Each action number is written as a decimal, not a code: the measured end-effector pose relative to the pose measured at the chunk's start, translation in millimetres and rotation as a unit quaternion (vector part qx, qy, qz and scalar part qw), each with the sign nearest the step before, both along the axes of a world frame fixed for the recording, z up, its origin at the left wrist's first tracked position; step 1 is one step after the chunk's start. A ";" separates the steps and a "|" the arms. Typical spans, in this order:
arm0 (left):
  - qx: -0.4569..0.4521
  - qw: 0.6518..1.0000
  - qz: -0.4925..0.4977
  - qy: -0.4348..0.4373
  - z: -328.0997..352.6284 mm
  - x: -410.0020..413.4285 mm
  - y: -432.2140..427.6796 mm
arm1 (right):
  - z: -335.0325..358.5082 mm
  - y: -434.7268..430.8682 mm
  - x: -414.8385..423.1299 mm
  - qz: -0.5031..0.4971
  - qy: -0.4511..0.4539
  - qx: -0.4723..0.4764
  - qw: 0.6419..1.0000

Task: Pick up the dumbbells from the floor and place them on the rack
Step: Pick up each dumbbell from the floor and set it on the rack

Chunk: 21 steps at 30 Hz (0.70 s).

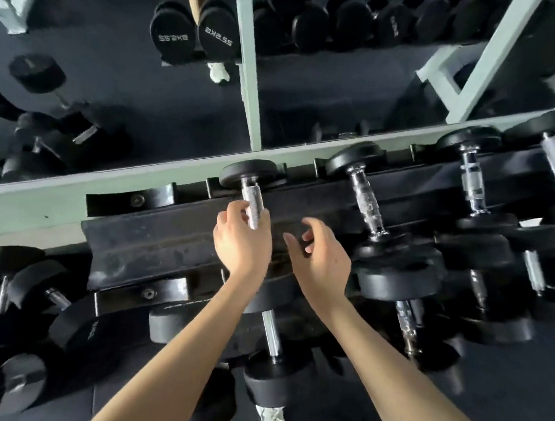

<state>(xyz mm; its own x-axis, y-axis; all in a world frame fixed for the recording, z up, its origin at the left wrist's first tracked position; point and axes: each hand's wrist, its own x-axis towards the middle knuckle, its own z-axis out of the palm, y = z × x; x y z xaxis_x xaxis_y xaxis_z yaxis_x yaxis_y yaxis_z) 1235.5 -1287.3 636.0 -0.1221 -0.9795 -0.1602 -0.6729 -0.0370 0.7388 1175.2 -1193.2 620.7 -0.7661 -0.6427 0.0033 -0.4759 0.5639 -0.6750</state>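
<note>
Head view: left grip [241, 240] curls round the handle of the dumbbell [252, 192], which lies on the top tier of the rack [168, 245]. Right grip [318, 262] hangs just above the rack beside it, fingers loosely curled, holding nothing. Behind the rack, two reflected heads [173, 35] read "22.5kg", reversed.

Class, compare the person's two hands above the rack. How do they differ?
The left hand grips a dumbbell by its handle; the right hand holds nothing. The left hand reaches farther back than the right hand. The left hand is closed round metal; the right hand is loosely curled. Both are over the rack, backs facing the camera.
</note>
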 end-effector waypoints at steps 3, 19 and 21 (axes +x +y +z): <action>-0.024 0.998 -0.056 0.029 0.9 -5.8 43.0 | -1.7 48.0 -2.2 -0.077 -0.019 -0.004 0.997; 0.015 0.884 -0.464 0.057 -100.6 21.3 381.3 | -126.1 420.8 80.3 -0.317 -0.082 0.150 0.933; 0.047 0.876 -0.479 0.024 -132.4 38.8 413.4 | -150.4 457.4 95.4 -0.336 -0.115 0.171 0.919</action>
